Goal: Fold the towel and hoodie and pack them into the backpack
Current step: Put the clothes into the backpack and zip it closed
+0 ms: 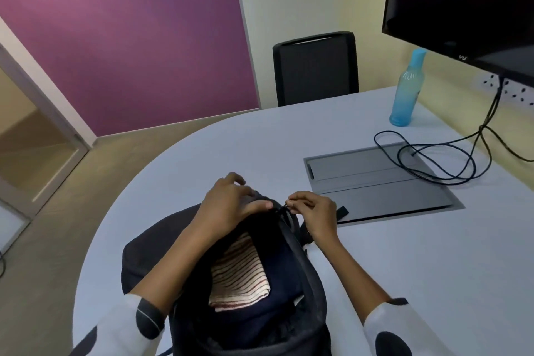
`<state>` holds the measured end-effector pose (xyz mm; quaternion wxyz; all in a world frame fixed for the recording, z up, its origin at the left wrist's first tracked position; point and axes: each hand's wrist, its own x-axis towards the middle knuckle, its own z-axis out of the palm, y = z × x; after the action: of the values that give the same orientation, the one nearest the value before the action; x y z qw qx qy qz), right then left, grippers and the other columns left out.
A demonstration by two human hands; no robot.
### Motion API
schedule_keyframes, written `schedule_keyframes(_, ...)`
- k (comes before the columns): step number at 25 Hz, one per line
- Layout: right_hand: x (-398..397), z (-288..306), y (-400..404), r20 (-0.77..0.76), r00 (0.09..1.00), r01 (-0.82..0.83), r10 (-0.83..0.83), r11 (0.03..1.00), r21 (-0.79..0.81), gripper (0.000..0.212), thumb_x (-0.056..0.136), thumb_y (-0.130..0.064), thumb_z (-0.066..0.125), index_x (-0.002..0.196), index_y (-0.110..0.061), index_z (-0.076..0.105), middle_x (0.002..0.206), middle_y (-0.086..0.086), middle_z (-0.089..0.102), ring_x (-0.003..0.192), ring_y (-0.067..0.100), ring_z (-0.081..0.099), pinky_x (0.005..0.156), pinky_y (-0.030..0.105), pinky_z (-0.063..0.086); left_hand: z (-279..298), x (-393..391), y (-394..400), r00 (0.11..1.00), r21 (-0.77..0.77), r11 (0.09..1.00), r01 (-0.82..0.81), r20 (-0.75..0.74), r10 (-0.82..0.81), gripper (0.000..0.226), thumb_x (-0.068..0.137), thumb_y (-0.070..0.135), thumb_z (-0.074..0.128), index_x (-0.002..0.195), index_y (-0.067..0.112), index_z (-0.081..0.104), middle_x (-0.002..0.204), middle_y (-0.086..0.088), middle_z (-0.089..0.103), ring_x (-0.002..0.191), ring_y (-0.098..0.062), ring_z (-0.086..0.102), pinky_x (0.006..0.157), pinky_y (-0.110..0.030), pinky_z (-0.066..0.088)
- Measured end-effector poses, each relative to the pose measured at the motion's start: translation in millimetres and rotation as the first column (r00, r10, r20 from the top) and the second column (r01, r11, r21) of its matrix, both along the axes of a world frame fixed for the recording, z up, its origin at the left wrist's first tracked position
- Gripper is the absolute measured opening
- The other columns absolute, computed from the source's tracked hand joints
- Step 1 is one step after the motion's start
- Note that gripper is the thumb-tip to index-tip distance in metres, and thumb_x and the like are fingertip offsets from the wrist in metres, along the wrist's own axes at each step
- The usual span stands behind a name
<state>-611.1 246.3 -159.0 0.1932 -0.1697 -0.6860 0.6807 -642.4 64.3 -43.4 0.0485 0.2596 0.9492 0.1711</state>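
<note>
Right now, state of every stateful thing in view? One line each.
backpack: lying on the table, main compartment unzipped, open.
striped towel: folded, inside the backpack.
dark garment: packed beside and under the towel; cannot confirm it is the hoodie.
left hand: grips the backpack's top edge.
right hand: pinches the zipper pull.
blue bottle: upright, capped.
monitor: screen dark.

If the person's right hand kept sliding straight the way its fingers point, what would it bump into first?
Most likely the left hand. The right hand, pinching the zipper pull of the black fabric backpack, points left across the bag's top, where the other hand grips the rim; depth is uncertain.
</note>
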Motion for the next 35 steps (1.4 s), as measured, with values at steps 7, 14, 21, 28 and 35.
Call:
schedule_keyframes(7, 9, 16, -6, -0.049, 0.998, -0.051, 0.047, 0.993, -0.102, 0.013, 0.079, 0.004, 0.071, 0.079, -0.008, 0.074, 0.073, 0.006, 0.074, 0.071, 0.021, 0.073, 0.072, 0.028, 0.059, -72, -17, 52, 0.98, 0.097, 0.992, -0.077, 0.19, 0.057, 0.019, 0.081, 0.016, 0.07, 0.099, 0.013, 0.075, 0.094, -0.005, 0.073, 0.09, -0.02, 0.065, 0.076, -0.022, 0.042)
schedule_keyframes(14, 2, 1, 14, 0.115, 0.951, -0.296, 0.288, 0.954, 0.053, 0.036, 0.08, 0.012, 0.062, 0.108, -0.01, 0.069, 0.103, 0.005, 0.072, 0.097, 0.015, 0.068, 0.084, 0.02, 0.053, -87, -14, 47, 0.983, 0.322, 0.938, -0.128, 0.165, 0.077, 0.015, 0.093, 0.017, 0.059, 0.093, 0.014, 0.073, 0.071, 0.006, 0.068, 0.066, -0.005, 0.066, 0.07, -0.018, 0.054)
schedule_keyframes(21, -20, -36, -23, 0.255, 0.923, -0.385, 0.288, 0.71, 0.589, 0.024, 0.084, 0.0, 0.054, 0.092, -0.015, 0.072, 0.094, 0.009, 0.069, 0.095, 0.025, 0.06, 0.087, 0.034, 0.044, -88, -12, 32, 0.997, 0.086, 0.996, 0.029, -0.072, -0.023, 0.022, 0.094, 0.017, 0.049, 0.088, 0.016, 0.07, 0.076, 0.003, 0.069, 0.071, -0.012, 0.063, 0.07, -0.034, 0.051)
schedule_keyframes(28, -32, -43, -8, 0.243, 0.949, -0.312, 0.202, 0.719, 0.621, 0.028, 0.09, -0.005, 0.051, 0.095, -0.022, 0.073, 0.083, -0.002, 0.07, 0.078, 0.016, 0.06, 0.076, 0.024, 0.045, -69, 1, 22, 1.0, 0.309, 0.951, 0.003, -0.004, -0.002, 0.016, 0.093, 0.016, 0.056, 0.088, 0.016, 0.071, 0.074, 0.007, 0.071, 0.073, -0.005, 0.066, 0.07, -0.023, 0.051)
schedule_keyframes(35, -35, -36, -12, 0.295, 0.946, -0.302, 0.135, 0.696, 0.652, 0.034, 0.087, 0.002, 0.045, 0.094, -0.018, 0.071, 0.088, 0.006, 0.071, 0.082, 0.023, 0.064, 0.076, 0.032, 0.05, -24, 58, -16, 0.998, 0.569, 0.82, -0.055, 0.002, 0.066, 0.016, 0.092, 0.019, 0.061, 0.084, 0.013, 0.073, 0.073, 0.011, 0.072, 0.074, 0.001, 0.069, 0.073, -0.027, 0.057)
